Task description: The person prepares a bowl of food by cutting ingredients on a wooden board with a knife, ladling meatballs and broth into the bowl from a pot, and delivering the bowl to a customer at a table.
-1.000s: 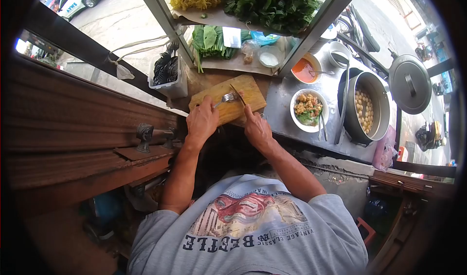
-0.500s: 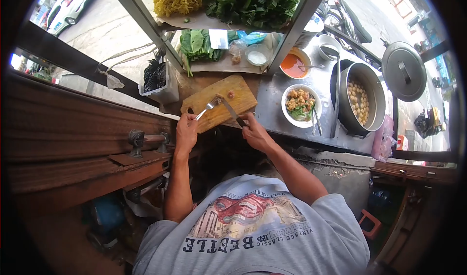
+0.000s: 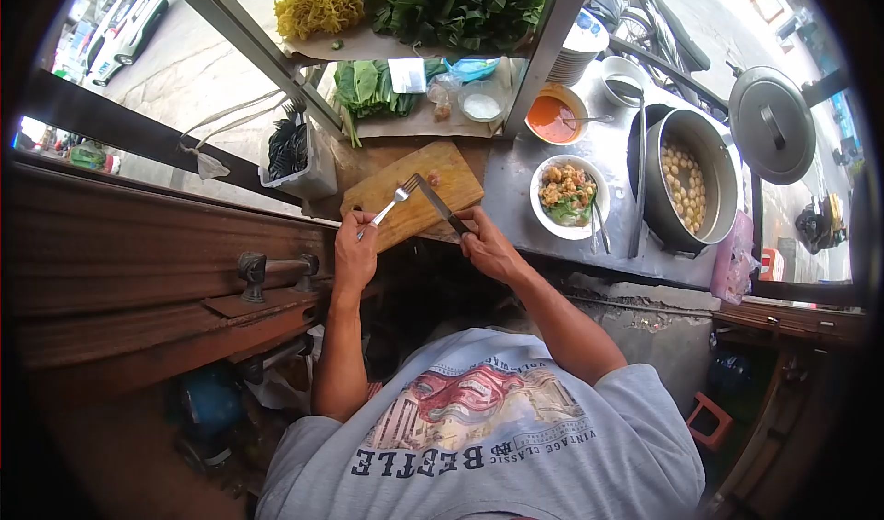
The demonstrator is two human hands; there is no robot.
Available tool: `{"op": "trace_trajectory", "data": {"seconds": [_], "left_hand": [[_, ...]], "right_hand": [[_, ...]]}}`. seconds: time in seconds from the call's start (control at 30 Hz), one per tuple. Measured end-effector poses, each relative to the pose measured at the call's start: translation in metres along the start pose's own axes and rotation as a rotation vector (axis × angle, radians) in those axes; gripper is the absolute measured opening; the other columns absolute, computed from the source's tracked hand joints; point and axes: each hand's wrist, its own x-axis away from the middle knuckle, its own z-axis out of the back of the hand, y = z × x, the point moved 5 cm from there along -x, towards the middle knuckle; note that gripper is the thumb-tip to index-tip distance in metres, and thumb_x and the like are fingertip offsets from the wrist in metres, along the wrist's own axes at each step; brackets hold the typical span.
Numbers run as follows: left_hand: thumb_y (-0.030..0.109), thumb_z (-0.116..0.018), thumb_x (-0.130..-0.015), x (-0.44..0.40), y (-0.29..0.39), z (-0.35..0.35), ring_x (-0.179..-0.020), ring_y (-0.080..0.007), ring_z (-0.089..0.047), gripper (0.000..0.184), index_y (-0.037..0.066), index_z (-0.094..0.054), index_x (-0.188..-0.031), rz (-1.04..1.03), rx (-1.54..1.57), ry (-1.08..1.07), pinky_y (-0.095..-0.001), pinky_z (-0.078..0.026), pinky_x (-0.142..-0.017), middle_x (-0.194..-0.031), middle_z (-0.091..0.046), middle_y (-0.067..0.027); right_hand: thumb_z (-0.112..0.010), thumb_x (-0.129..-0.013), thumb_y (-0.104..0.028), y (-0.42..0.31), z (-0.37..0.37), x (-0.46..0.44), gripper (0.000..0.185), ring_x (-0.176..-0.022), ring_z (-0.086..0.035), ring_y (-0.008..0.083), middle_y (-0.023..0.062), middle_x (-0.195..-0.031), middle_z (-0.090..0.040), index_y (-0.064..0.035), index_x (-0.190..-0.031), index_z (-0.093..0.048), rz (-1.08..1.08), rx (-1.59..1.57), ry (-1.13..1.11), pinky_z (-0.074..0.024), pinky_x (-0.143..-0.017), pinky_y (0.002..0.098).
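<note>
Head view, looking down: we see two bare hands working with cutlery over a wooden cutting board [image 3: 396, 179] set at a slant. The left hand [image 3: 355, 248] is closed around the handle of a metal fork [image 3: 385, 211], fingers and thumb pinched with hardly any gap. The right hand [image 3: 491, 247] is wrapped around the dark handle of a knife [image 3: 442, 209], whose blade slants away so that its tip comes close to the fork's tines. A small pinkish-brown piece of food [image 3: 434, 179] lies on the board just to the right of the blade tip; it may be meat, but it is too small for us to be sure, and we cannot tell whether more sits under the tines. We judge that cutting is in hand, and that a further cut calls for the fork to pin the food while the blade draws across beside it. To the right, on a metal counter [image 3: 516, 166], are a white bowl [image 3: 571, 232] of greens and crumbly topping, a bowl [image 3: 531, 126] of red-orange sauce, and a deep pot [image 3: 726, 189] of round balls in liquid. To the left of the board stands a plastic bin [image 3: 318, 172] of dark utensils.
</note>
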Motion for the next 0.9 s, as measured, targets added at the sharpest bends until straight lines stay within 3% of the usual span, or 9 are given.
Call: {"op": "trace_trajectory", "data": {"seconds": [0.1,0.2,0.3,0.33,0.47,0.7,0.73,0.83,0.9], "left_hand": [[0.010,-0.056,-0.093,0.001,-0.003,0.009,-0.085,-0.0153,-0.060,0.015,-0.002,-0.061,-0.100,0.008,-0.078,0.056,-0.0288,-0.047,-0.079,-0.088,-0.064,-0.0080],[0.011,-0.056,-0.092,0.009,0.005,0.024,-0.087,-0.0273,-0.065,0.017,-0.003,-0.059,-0.101,0.124,-0.118,0.075,-0.0384,-0.050,-0.081,-0.089,-0.065,-0.0169],[0.012,-0.055,-0.092,0.012,0.011,0.015,-0.087,-0.0314,-0.065,0.017,-0.002,-0.059,-0.101,0.038,-0.181,0.048,-0.0401,-0.050,-0.079,-0.090,-0.066,-0.0192],[0.014,-0.056,-0.092,0.011,0.023,0.009,-0.085,-0.0375,-0.067,0.017,0.000,-0.060,-0.100,0.035,-0.222,0.047,-0.0435,-0.051,-0.077,-0.089,-0.067,-0.0212],[0.017,-0.058,-0.092,-0.013,0.059,-0.014,-0.082,-0.0461,-0.064,0.012,0.007,-0.059,-0.097,-0.095,-0.456,0.024,-0.0524,-0.050,-0.072,-0.082,-0.068,-0.0216],[0.016,-0.058,-0.091,-0.034,0.068,-0.037,-0.083,-0.0453,-0.065,0.012,0.007,-0.057,-0.098,-0.131,-0.638,-0.081,-0.0545,-0.048,-0.072,-0.083,-0.068,-0.0210],[0.016,-0.058,-0.091,-0.033,0.064,-0.036,-0.084,-0.0452,-0.065,0.012,0.006,-0.057,-0.098,-0.125,-0.625,-0.076,-0.0542,-0.048,-0.072,-0.083,-0.068,-0.0212],[0.016,-0.058,-0.090,-0.035,0.047,-0.033,-0.087,-0.0448,-0.065,0.014,0.005,-0.057,-0.098,-0.155,-0.535,-0.074,-0.0529,-0.049,-0.074,-0.087,-0.068,-0.0222],[0.016,-0.058,-0.090,-0.034,0.043,-0.030,-0.089,-0.0447,-0.065,0.014,0.005,-0.058,-0.099,-0.162,-0.484,-0.073,-0.0518,-0.049,-0.076,-0.090,-0.069,-0.0227]], "right_hand": [[-0.041,-0.095,-0.008,0.007,0.008,0.000,0.042,-0.068,-0.051,0.0129,0.0038,-0.076,-0.053,-0.0062,-0.136,-0.041,-0.008,0.178,0.070,-0.0438,-0.063,0.0304],[-0.042,-0.095,-0.008,0.004,0.007,0.004,0.041,-0.071,-0.055,0.0171,0.0078,-0.077,-0.055,-0.0054,-0.135,-0.042,-0.017,0.245,0.046,-0.0460,-0.067,0.0347],[-0.044,-0.093,-0.013,-0.012,0.014,0.015,0.039,-0.104,-0.060,0.0488,0.0335,-0.105,-0.062,-0.0073,-0.132,-0.044,-0.058,0.296,0.088,-0.0441,-0.089,0.0516],[-0.044,-0.094,-0.014,-0.015,0.019,0.020,0.039,-0.101,-0.060,0.0496,0.0332,-0.101,-0.062,-0.0079,-0.132,-0.044,-0.086,0.286,0.105,-0.0444,-0.088,0.0523],[-0.045,-0.093,-0.014,-0.017,0.033,0.032,0.038,-0.089,-0.061,0.0523,0.0323,-0.087,-0.063,-0.0100,-0.132,-0.043,-0.144,0.277,0.172,-0.0444,-0.082,0.0553],[-0.044,-0.091,-0.012,-0.007,0.037,0.020,0.039,-0.087,-0.059,0.0549,0.0349,-0.085,-0.062,-0.0078,-0.130,-0.043,-0.023,0.389,0.182,-0.0421,-0.082,0.0584],[-0.044,-0.091,-0.012,-0.005,0.035,0.014,0.039,-0.090,-0.061,0.0519,0.0335,-0.089,-0.063,-0.0054,-0.129,-0.042,-0.059,0.348,0.142,-0.0438,-0.083,0.0558],[-0.045,-0.092,-0.010,0.010,0.033,-0.009,0.039,-0.076,-0.059,0.0212,0.0104,-0.079,-0.058,-0.0052,-0.130,-0.045,-0.055,0.178,0.095,-0.0465,-0.072,0.0356],[-0.045,-0.092,-0.009,0.007,0.033,-0.011,0.039,-0.070,-0.053,0.0148,0.0056,-0.077,-0.055,-0.0065,-0.130,-0.046,-0.031,0.078,0.070,-0.0437,-0.065,0.0306]]}}
